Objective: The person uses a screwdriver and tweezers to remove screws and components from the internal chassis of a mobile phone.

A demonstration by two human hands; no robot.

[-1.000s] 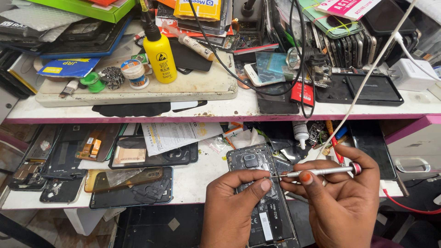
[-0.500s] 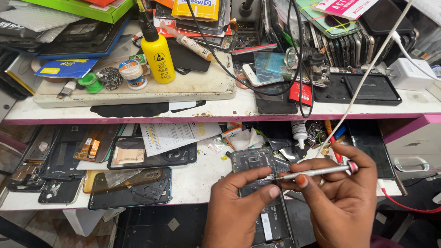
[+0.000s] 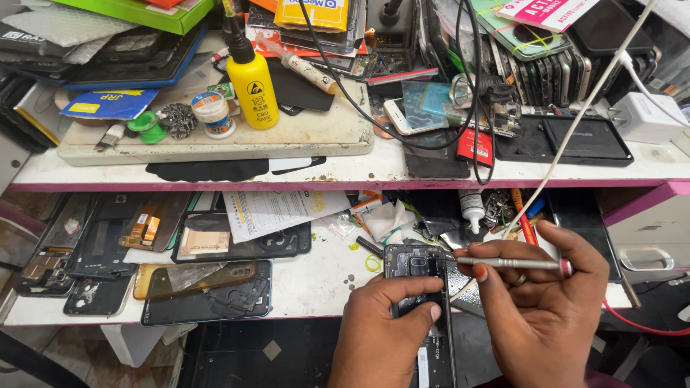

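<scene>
Left hand (image 3: 392,327) grasps opened smartphone (image 3: 420,302) beneath its fingers; right hand (image 3: 543,302) pinches precision screwdriver (image 3: 510,264) horizontally above it.

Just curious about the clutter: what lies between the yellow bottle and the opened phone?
In the head view, between yellow bottle and opened phone: the shelf edge and a printed paper sheet.

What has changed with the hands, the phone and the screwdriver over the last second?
Little changed. The left hand shifted its thumb slightly across the opened phone, keeping its grip. The right hand still holds the silver screwdriver level, tip over the phone's top edge. The yellow bottle and bench clutter stayed put.
</scene>
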